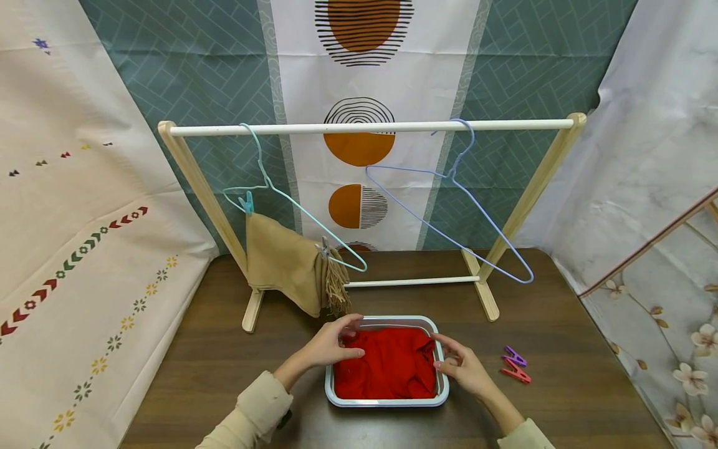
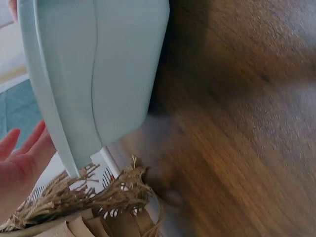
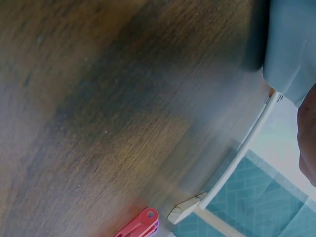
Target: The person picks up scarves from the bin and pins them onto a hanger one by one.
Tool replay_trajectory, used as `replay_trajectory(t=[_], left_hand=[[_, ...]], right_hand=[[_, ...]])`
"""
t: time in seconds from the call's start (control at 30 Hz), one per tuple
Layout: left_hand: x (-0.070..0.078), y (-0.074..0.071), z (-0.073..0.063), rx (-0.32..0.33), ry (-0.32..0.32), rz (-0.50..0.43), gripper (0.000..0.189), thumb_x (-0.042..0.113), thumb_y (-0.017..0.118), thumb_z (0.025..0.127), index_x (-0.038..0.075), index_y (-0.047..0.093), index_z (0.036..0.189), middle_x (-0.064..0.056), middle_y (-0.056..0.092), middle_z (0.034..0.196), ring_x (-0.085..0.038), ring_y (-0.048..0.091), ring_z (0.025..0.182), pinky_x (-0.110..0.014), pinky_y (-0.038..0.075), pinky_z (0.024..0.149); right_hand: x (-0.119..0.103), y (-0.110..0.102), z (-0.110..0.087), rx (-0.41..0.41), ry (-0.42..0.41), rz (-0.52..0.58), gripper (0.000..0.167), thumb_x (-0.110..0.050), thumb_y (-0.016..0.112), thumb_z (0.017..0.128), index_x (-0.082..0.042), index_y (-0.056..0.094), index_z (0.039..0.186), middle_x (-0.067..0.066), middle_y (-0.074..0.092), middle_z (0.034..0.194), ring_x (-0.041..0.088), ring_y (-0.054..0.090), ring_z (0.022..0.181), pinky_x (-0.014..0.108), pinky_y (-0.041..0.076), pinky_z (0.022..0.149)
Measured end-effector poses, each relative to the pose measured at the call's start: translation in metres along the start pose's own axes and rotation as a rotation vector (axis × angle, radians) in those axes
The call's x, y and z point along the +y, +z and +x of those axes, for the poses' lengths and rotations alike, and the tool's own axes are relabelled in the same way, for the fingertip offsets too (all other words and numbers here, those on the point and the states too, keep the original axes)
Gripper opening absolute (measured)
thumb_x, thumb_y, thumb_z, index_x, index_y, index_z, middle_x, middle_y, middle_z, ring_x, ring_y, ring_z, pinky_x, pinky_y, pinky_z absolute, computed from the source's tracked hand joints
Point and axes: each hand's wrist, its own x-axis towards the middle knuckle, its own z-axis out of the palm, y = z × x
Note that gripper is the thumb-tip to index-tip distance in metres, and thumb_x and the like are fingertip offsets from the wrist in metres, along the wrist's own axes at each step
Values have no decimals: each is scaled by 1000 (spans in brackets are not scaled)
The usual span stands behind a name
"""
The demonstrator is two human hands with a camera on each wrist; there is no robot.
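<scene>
A red cloth lies bunched inside a pale blue-grey plastic basin near the front of the table. Over the basin's left side reaches my left hand, its fingers loosely bent and apart, above the cloth's left edge. My right hand is at the right rim, with thumb and forefinger spread at the cloth's right edge; whether they touch the cloth is unclear. In the left wrist view the basin's outer wall stands beside the left fingers. Only part of the right hand shows in its wrist view.
Behind the basin stands a wooden rack with a white rail. A mint hanger on it bears a clipped, fringed tan cloth; a blue hanger hangs bare. Purple and red clothespins lie at right.
</scene>
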Motion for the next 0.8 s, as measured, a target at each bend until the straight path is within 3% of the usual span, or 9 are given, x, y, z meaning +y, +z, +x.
replay_trajectory(t=[0.1,0.33,0.63,0.8], left_hand=[[0,4,2,-44,-39,18,62,17,73,77,-5,44,127,-23,51,121,-37,55,104,-47,44,87],[-3,12,7,-115,-104,58,65,24,75,75,-1,47,127,-15,50,125,-31,49,113,-42,39,95],[-6,15,11,-114,-146,-18,64,16,75,75,-2,45,128,-19,49,123,-33,52,107,-42,42,90],[-7,17,14,-133,-150,6,64,15,74,75,-3,45,129,-19,51,120,-31,53,104,-40,44,88]], right_hand=[[-1,0,0,5,13,-3,50,14,56,80,11,40,127,18,48,85,4,47,56,19,39,49],[-4,2,0,16,65,-2,51,10,58,81,11,39,128,10,49,82,5,49,59,19,41,52],[-3,2,0,28,75,-20,53,9,59,80,16,36,127,10,45,80,3,43,55,18,38,50],[-3,2,0,33,80,-9,53,9,60,80,15,36,127,9,44,81,3,43,55,18,38,51]])
